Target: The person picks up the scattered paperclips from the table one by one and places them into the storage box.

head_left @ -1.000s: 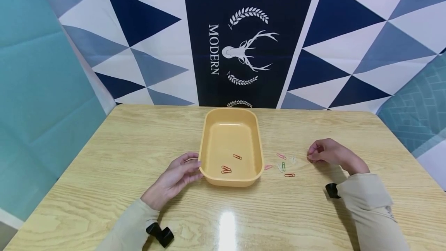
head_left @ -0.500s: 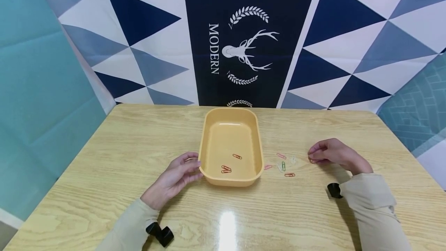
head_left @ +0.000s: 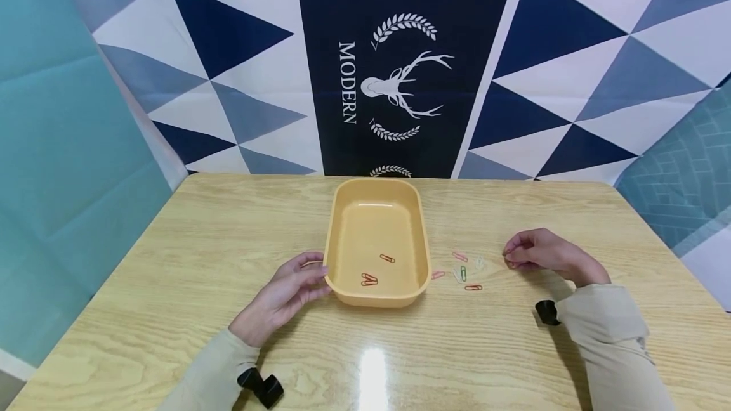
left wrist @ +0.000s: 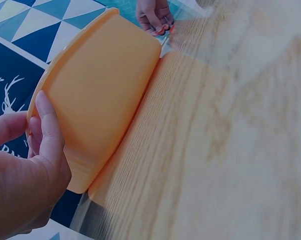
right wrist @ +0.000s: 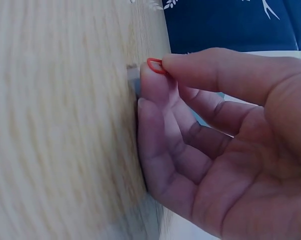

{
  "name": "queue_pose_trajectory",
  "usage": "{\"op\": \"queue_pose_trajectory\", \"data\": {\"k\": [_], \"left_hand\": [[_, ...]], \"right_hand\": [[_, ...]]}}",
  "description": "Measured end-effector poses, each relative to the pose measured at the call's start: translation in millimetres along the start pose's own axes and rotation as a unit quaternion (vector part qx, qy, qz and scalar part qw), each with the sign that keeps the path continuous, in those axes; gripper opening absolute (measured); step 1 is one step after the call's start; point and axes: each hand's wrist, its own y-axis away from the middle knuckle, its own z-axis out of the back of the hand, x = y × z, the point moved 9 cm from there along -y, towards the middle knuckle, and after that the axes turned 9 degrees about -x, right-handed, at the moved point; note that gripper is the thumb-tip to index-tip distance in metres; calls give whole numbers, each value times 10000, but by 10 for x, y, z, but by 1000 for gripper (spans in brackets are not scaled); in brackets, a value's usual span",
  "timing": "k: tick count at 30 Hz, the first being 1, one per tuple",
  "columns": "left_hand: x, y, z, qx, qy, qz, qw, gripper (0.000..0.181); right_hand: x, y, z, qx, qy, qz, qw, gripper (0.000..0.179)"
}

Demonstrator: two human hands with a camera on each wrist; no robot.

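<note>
My left hand (head_left: 280, 297) holds the near left side of a yellow plastic tray (head_left: 379, 300), its rim between thumb and fingers in the left wrist view. Inside the tray lie several red paper clips (head_left: 388, 259) on the bottom. Off to the right, my right hand (head_left: 548, 255) is low over the table and pinches a red paper clip (right wrist: 156, 65) between thumb and fingertip. The clip's other end is hidden by the thumb. Between tray and right hand lie loose clips: pink (head_left: 459, 257), green (head_left: 463, 273), red (head_left: 473, 287) and whitish ones.
The wooden table (head_left: 228, 233) meets a patterned cloth backdrop (head_left: 394, 81) at its far edge. Teal cloth (head_left: 85, 144) hangs on the left. Black camera mounts (head_left: 261, 388) sit on both wrists, close to the table.
My right hand has shifted very slightly, with the red paper clip at its fingertips. The left hand stays on the tray, and the clips lie as before.
</note>
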Motion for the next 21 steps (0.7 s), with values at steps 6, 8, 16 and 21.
{"op": "queue_pose_trajectory", "data": {"k": [6, 8, 16, 21], "left_hand": [[39, 21, 40, -115, -65, 76, 9999, 49], [46, 26, 46, -122, -60, 92, 9999, 49], [30, 12, 36, -85, -67, 34, 9999, 47], [18, -5, 18, -50, -106, -1, 9999, 45]], "right_hand": [[-11, 14, -22, 93, -84, 28, 9999, 17], [-13, 14, -24, 109, -110, 38, 9999, 17], [-9, 17, 1, 98, -171, 132, 9997, 19], [-24, 20, 19, 25, -241, 133, 9996, 20]]}}
